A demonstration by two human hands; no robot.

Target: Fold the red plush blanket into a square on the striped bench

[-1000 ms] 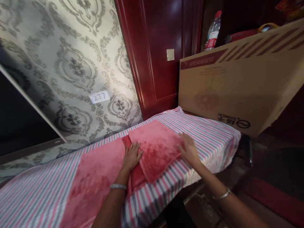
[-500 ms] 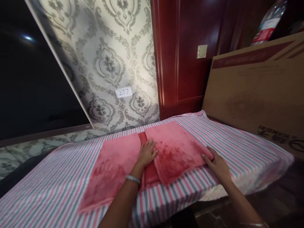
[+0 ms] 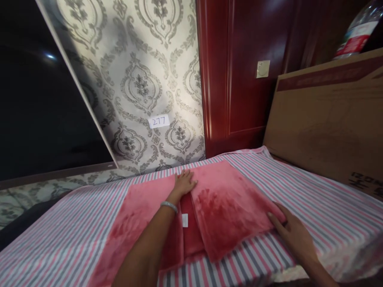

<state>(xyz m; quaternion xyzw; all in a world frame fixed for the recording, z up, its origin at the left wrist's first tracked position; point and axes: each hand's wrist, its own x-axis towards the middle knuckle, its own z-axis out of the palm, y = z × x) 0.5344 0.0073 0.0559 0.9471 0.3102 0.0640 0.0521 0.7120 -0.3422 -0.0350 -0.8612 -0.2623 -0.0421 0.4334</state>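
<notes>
A pink fleece cloth [image 3: 227, 203] lies partly folded on a striped sheet [image 3: 314, 191], its right part doubled over the middle. A small white tag [image 3: 184, 220] shows on the darker inner strip. My left hand [image 3: 183, 184] rests flat at the far end of the fold line, fingers stretched out on the cloth. My right hand [image 3: 291, 233] lies at the cloth's near right corner, fingers curled against its edge; whether they grip the cloth I cannot make out.
A large cardboard box [image 3: 329, 119] stands on the table's right side, a plastic bottle [image 3: 354, 34] behind it. Patterned wallpaper with a "277" label [image 3: 158, 121], a dark screen [image 3: 36, 99] at left and a red wooden door [image 3: 239, 71] back the table.
My left hand slid away from me along the fold to its far end. My right hand moved down to the cloth's near right corner. The view shifted left and closer.
</notes>
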